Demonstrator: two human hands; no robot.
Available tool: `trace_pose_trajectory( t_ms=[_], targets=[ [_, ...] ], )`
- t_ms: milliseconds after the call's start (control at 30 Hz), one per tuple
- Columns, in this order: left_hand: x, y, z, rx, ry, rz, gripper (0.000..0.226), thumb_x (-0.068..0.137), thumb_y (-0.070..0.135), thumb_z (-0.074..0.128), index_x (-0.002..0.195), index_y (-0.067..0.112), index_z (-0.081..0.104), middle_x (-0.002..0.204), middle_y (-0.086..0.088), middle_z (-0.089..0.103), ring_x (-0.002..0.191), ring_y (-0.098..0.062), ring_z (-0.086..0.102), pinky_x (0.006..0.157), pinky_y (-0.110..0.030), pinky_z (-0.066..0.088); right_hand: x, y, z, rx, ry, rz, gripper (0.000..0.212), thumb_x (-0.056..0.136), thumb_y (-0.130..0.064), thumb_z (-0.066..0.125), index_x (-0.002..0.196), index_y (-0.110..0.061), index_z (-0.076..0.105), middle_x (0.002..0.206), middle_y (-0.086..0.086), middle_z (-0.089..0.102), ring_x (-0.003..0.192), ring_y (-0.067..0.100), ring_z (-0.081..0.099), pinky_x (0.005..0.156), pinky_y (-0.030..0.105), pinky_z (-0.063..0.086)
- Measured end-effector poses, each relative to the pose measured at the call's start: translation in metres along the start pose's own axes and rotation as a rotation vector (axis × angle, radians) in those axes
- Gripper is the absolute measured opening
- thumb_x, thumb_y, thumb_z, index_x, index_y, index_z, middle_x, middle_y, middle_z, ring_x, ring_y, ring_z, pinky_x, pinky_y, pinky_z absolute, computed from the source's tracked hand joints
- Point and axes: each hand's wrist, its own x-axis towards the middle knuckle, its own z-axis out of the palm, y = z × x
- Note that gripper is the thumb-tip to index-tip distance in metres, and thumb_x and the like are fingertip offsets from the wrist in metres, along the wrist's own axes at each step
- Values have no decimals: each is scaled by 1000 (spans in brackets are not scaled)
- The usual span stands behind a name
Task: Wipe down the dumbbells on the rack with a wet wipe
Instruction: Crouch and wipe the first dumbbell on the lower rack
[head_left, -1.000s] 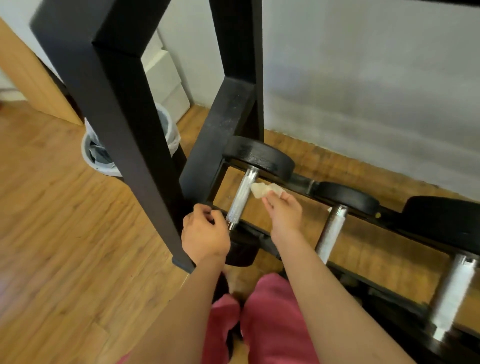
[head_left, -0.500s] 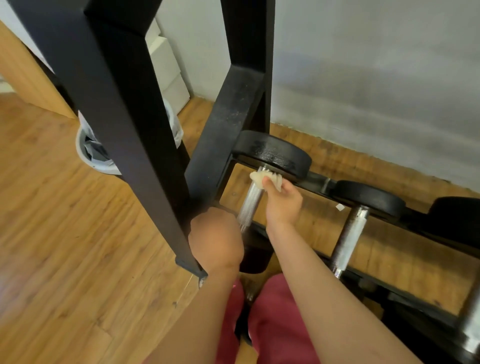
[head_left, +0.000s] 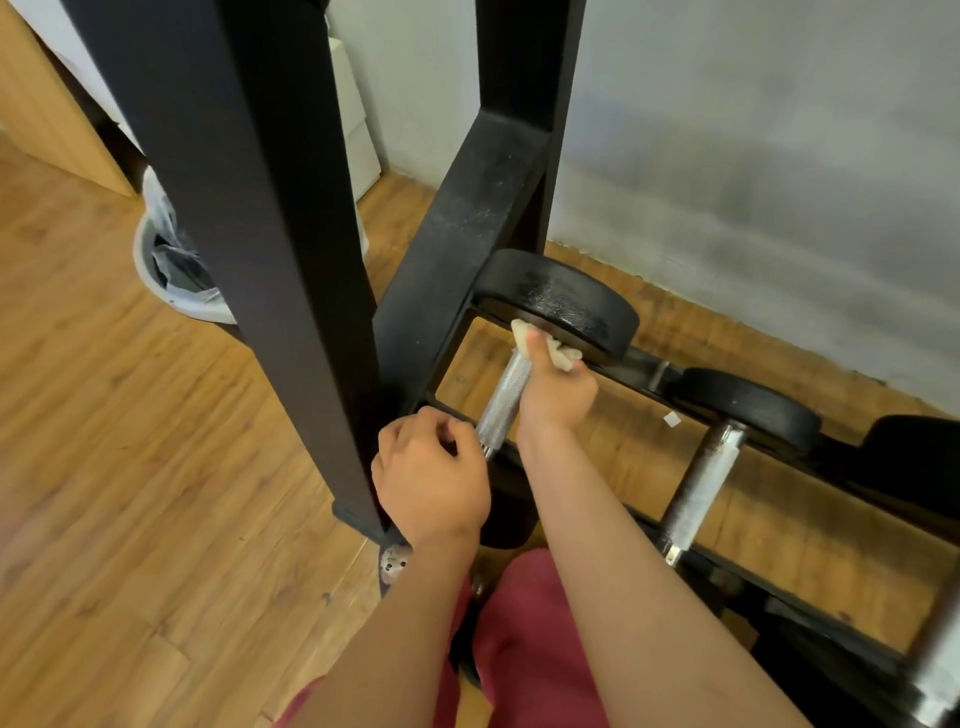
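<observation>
The leftmost dumbbell (head_left: 506, 395), with a knurled silver handle and black round heads, lies on the black rack (head_left: 457, 249). My right hand (head_left: 556, 395) pinches a crumpled white wet wipe (head_left: 558, 356) against the top of the handle, right under the far head (head_left: 561, 301). At the near end of this dumbbell, my left hand (head_left: 431, 478) has its fingers curled over it beside the front post, covering part of the near head. A second dumbbell (head_left: 701, 488) lies to the right, and a third (head_left: 940, 675) shows at the lower right edge.
A thick black rack post (head_left: 249, 234) stands close in front on the left. Behind it sits a white bin with a plastic liner (head_left: 171, 270). White boxes (head_left: 353, 119) stand against the grey wall (head_left: 753, 156). Wooden floor spreads to the left. My red trousers (head_left: 519, 649) are below.
My right hand has slid the wipe up the handle from its middle to just under the far head. My left hand has stayed at the near end.
</observation>
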Motion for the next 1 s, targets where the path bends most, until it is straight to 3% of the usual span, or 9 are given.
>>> trace_pose_trajectory(
  t_ms=[100,200,333,467,633,800,900,1000],
  targets=[
    [0,-1,1,-1,0,9,27,85,30,42,75,17,63,73,23,32,96,-23,56,80,-42,44,0,2,-8,-16,3,-29,11,88,-27,71,81,-21,66,78,-10,66,78,5,63,66,17,47],
    [1,-1,1,-1,3,2,27,85,31,42,75,17,63,76,16,38,98,-23,56,80,-41,44,3,2,-13,18,9,-27,15,89,-23,70,76,-28,64,79,-10,67,80,6,66,68,19,50],
    [0,0,2,8,3,-15,29,85,31,41,75,16,63,79,14,40,96,-25,57,80,-43,46,2,0,-12,-33,-87,28,12,88,-29,71,93,-21,64,87,-9,66,84,5,63,70,19,49],
    [0,0,1,0,-6,-9,27,84,31,41,74,17,62,74,20,35,96,-24,57,81,-43,46,5,1,-14,2,-44,-7,8,89,-25,70,83,-26,65,84,-8,68,87,10,67,72,21,52],
    [-1,-2,3,-1,-14,-24,28,84,32,40,75,18,63,80,12,43,97,-21,55,81,-38,40,5,0,-16,14,-100,52,9,88,-25,71,94,-20,67,92,-4,69,92,10,66,79,22,52],
    [-1,-1,2,-5,-14,-24,29,84,32,40,76,17,63,82,10,45,96,-22,56,80,-41,43,8,-4,-22,52,-73,60,11,90,-20,69,98,-14,69,82,-10,66,76,0,62,56,5,44],
    [-1,-2,4,-5,-15,-40,24,87,28,45,77,17,64,83,10,45,96,-22,55,81,-38,40,5,-3,-20,32,-140,98,13,89,-23,70,100,-17,66,89,-9,66,85,2,62,63,11,43],
    [-2,-1,3,3,-18,-39,25,87,29,43,76,17,63,82,10,44,98,-21,54,81,-34,35,4,-2,-21,23,-115,82,12,91,-25,68,99,-16,67,87,-10,66,81,0,61,61,9,42]
  ],
)
